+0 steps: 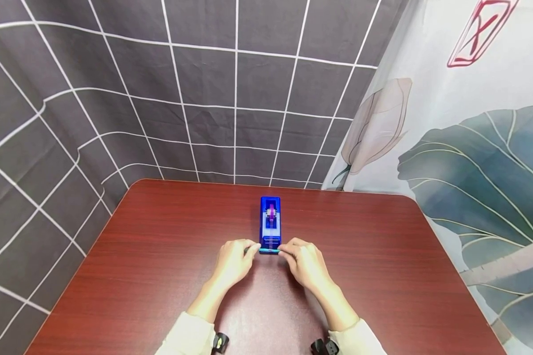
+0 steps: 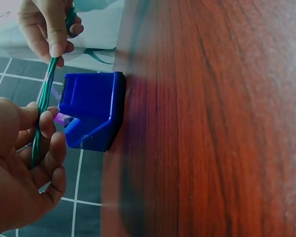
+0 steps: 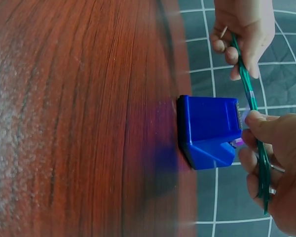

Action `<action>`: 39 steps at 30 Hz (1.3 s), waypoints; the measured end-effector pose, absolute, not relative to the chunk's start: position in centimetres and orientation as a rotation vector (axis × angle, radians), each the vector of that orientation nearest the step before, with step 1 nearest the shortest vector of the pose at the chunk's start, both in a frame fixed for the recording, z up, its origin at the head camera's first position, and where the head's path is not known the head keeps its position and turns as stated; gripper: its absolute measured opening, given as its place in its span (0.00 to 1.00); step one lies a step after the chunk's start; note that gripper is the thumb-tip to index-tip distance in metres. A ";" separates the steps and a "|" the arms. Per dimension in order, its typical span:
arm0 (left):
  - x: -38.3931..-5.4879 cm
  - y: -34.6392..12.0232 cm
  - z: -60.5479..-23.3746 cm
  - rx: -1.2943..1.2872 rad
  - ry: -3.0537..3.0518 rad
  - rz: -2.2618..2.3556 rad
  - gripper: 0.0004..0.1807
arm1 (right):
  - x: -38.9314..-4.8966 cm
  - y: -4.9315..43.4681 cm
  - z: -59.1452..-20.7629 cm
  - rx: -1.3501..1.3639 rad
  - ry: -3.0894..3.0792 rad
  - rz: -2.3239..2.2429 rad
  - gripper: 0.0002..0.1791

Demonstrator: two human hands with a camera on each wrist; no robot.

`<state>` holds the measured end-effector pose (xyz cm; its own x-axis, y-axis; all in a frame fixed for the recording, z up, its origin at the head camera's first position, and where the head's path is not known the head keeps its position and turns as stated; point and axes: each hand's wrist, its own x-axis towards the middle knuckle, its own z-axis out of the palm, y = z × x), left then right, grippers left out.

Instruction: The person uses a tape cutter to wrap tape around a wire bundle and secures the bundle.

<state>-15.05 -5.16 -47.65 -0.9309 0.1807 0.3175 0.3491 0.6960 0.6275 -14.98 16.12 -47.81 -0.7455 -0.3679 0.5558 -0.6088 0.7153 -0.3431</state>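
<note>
Stretched between both hands is a thin bundle of shiny green strands (image 3: 244,76), its exact kind unclear. A pale purplish patch shows near its middle in the right wrist view. My left hand (image 1: 234,261) pinches one end between thumb and fingers, and my right hand (image 1: 308,263) pinches the other. Just beyond the bundle stands a blue tape dispenser (image 1: 271,231), its serrated front end toward me. A roll of purple tape (image 1: 271,213) sits in its far part. Whether the bundle touches the dispenser or its tape, I cannot tell.
The dispenser stands on a reddish-brown wooden table (image 1: 169,227) with rounded far corners. A dark grey cloth with a white grid (image 1: 209,74) hangs behind and to the left. To the right hangs a white curtain with a leaf print (image 1: 479,177).
</note>
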 end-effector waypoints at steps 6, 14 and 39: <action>-15.1 -5.2 -47.7 -0.433 -2.647 -1.122 0.08 | -15.0 16.0 -47.8 0.721 -2.499 0.709 0.04; -15.1 -5.2 -47.7 -0.424 -2.635 -1.165 0.07 | -14.9 15.9 -47.6 0.692 -2.553 0.701 0.02; -15.1 -5.2 -48.1 -0.401 -2.637 -1.165 0.04 | -14.9 15.8 -47.4 0.718 -2.597 0.657 0.02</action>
<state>-15.15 -5.23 -48.13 -0.9359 0.1547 0.3166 0.3382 0.6464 0.6840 -14.90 15.76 -47.38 -0.8032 -0.3836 0.4557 -0.5541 0.7619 -0.3353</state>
